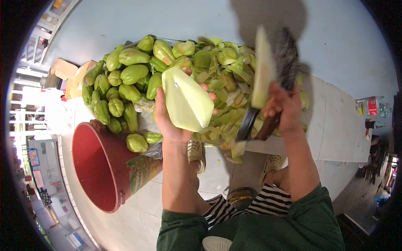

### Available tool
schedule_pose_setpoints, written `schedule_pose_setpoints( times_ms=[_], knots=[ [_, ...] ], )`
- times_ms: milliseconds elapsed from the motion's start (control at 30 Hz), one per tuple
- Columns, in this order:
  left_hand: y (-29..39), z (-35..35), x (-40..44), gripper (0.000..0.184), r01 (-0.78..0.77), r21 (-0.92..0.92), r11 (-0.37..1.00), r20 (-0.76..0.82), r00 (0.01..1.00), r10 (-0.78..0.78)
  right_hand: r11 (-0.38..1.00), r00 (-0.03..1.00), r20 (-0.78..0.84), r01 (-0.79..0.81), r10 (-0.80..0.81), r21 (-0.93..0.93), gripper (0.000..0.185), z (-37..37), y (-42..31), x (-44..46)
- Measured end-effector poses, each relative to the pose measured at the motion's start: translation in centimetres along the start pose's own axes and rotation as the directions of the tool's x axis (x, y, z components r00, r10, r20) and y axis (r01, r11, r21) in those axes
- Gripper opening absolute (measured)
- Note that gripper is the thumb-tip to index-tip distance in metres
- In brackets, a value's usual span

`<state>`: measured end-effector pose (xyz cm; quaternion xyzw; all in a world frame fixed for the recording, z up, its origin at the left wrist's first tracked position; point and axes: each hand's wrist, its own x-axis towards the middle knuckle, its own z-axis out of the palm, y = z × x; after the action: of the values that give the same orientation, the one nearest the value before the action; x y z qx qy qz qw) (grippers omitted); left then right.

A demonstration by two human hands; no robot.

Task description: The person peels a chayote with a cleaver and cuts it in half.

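Observation:
My left hand [176, 129] cups a large peeled chayote [186, 100], pale green and smooth with a groove down it, fingers round its far side. My right hand [284, 108] is closed round the brown handle of a dark-bladed knife [287, 58], blurred by motion. Close against its fingers is a second, pale-bladed knife [261, 69] with a black handle; I cannot tell how it is held. Unpeeled chayotes [135, 74] are heaped beyond my left hand. A thick pile of peelings [228, 85] lies beyond and below the knives.
A red bucket [118, 175] lies tipped on its side at the left, mouth facing left. Cardboard boxes [79, 79] stand behind it. A plastic bottle [372, 107] is at the far right. My feet [195, 155] are below the pile's front edge.

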<state>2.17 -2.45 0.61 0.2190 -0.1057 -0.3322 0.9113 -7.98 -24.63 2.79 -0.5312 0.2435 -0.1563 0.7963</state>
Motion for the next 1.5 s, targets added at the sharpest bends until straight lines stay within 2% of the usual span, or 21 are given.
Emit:
schedule_pose_setpoints(
  times_ms=[33,100,133,200,267,333,400,500,567,600,667,900,1067,1100,1167,1200,1267,1300,1367,1433,1500],
  knots=[
    [0.0,0.2,0.0,0.072,-0.006,-0.04,0.999,-0.025,1.0,0.005,1.0,1.0,0.002,0.001,-0.001,0.0,0.032,-0.3,-0.3,0.8],
    [0.0,0.2,-0.1,0.071,0.0,-0.044,0.999,-0.031,1.0,-0.002,0.958,0.934,-0.227,0.247,-0.275,-0.145,0.027,-0.8,-0.6,2.6],
    [0.0,0.0,-0.1,0.071,0.005,-0.068,0.998,-0.023,1.0,-0.006,0.958,0.934,-0.227,0.248,-0.276,-0.145,0.027,-1.0,-0.5,3.2],
    [-0.2,0.3,0.0,0.07,0.013,-0.094,0.995,-0.009,1.0,-0.014,0.959,0.897,-0.344,0.235,-0.277,-0.16,0.025,-1.9,0.0,4.1],
    [-0.4,0.8,-0.1,0.067,-0.01,-0.172,0.985,-0.144,0.989,-0.015,0.965,0.903,-0.341,0.23,-0.261,-0.128,0.024,-2.8,0.4,4.4],
    [-0.5,0.5,0.0,0.065,-0.022,-0.17,0.985,-0.158,0.987,-0.005,0.97,0.912,-0.332,0.223,-0.241,-0.094,0.023,-2.9,0.3,4.5],
    [-0.6,0.1,0.1,0.063,-0.034,-0.166,0.985,-0.175,0.985,0.005,0.927,0.904,-0.249,0.289,-0.347,-0.24,0.02,-2.6,0.2,4.1],
    [-0.7,-0.3,0.2,0.061,-0.058,-0.194,0.979,-0.211,0.977,0.016,0.9,0.918,-0.205,0.252,-0.339,-0.356,0.018,-2.4,0.4,3.7],
    [-0.7,-0.5,0.2,0.062,-0.097,-0.208,0.973,-0.327,0.945,0.025,0.906,0.921,-0.192,0.264,-0.338,-0.33,0.018,-2.5,0.7,3.9],
    [-0.7,-0.7,0.3,0.062,-0.098,-0.207,0.973,-0.327,0.945,0.026,0.912,0.924,-0.178,0.276,-0.339,-0.303,0.017,-2.5,0.9,4.0],
    [-0.7,-1.2,0.4,0.063,-0.128,-0.204,0.971,-0.513,0.859,0.006,0.904,0.925,-0.162,0.278,-0.343,-0.326,0.017,-2.8,1.2,4.1],
    [-0.5,-1.1,0.4,0.061,-0.162,-0.145,0.976,-0.592,0.805,0.045,0.824,0.922,-0.12,0.263,-0.368,-0.502,0.018,-2.4,1.4,3.8],
    [-0.3,-0.3,0.4,0.054,-0.146,-0.045,0.988,-0.656,0.75,0.081,0.831,0.919,-0.097,0.295,-0.381,-0.472,0.018,-1.9,1.3,3.5],
    [-0.3,-0.5,0.3,0.054,-0.147,-0.044,0.988,-0.656,0.751,0.082,0.826,0.92,-0.099,0.288,-0.379,-0.485,0.018,-1.9,1.3,3.5],
    [-0.1,-0.9,0.0,0.054,-0.163,0.1,0.981,-0.465,0.864,0.191,0.822,0.922,-0.094,0.284,-0.375,-0.493,0.019,-2.0,1.2,3.4],
    [0.2,-0.7,-0.2,0.054,-0.166,0.102,0.981,-0.462,0.865,0.195,0.819,0.925,-0.089,0.28,-0.37,-0.501,0.019,-1.9,1.1,3.3],
    [0.6,-0.1,-0.2,0.06,-0.179,0.035,0.983,-0.174,0.968,0.183,0.797,0.923,-0.091,0.269,-0.373,-0.54,0.019,-1.8,0.7,3.1],
    [0.6,0.0,-0.2,0.06,-0.179,0.034,0.983,-0.168,0.969,0.182,0.775,0.923,-0.099,0.249,-0.371,-0.58,0.02,-1.7,0.6,3.0],
    [0.5,0.1,-0.4,0.07,-0.135,0.258,0.957,-0.142,0.974,0.176,0.765,0.927,-0.087,0.246,-0.365,-0.595,0.021,-1.9,0.6,2.9],
    [0.4,0.5,-0.6,0.075,-0.103,0.288,0.952,-0.159,0.975,0.154,0.755,0.933,-0.076,0.236,-0.353,-0.612,0.021,-1.9,0.6,2.5],
    [0.3,0.8,-0.7,0.063,-0.099,0.458,0.883,-0.217,0.951,0.219,0.502,0.833,0.072,0.397,-0.548,-0.768,0.022,-1.4,0.5,1.8]
  ],
)
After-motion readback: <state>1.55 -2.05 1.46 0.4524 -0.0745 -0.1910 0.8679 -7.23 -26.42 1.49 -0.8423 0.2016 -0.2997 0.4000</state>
